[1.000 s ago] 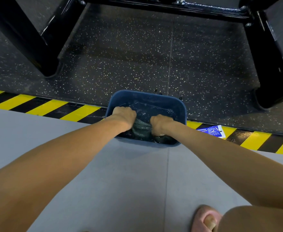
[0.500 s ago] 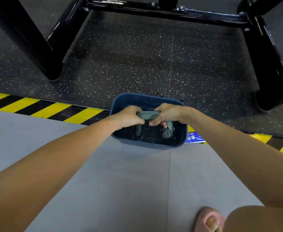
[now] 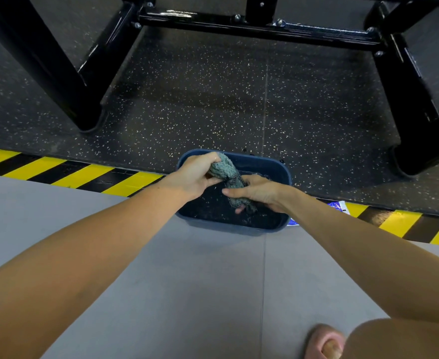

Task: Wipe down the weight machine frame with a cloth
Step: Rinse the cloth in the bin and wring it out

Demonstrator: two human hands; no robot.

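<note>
A wet grey-green cloth (image 3: pixel 226 171) is twisted into a rope above a dark blue plastic tub (image 3: pixel 285 172) on the floor. My left hand (image 3: pixel 196 176) grips the cloth's upper end over the tub's far left corner. My right hand (image 3: pixel 258 193) grips the lower end, lower and nearer to me, with the cloth's tail hanging below it inside the tub. The black weight machine frame (image 3: pixel 259 28) stands beyond the tub, its crossbar at the top and its legs at left (image 3: pixel 65 81) and right (image 3: pixel 418 120).
A yellow-and-black hazard stripe (image 3: pixel 65 174) divides the grey floor near me from the dark speckled rubber floor under the machine. A small blue packet (image 3: pixel 339 206) lies on the stripe right of the tub. My knee and a toe show at the bottom right.
Both hands lifted the cloth out of the tub's water and twisted it; the left hand rose toward the far rim while the right hand turned and dropped lower.
</note>
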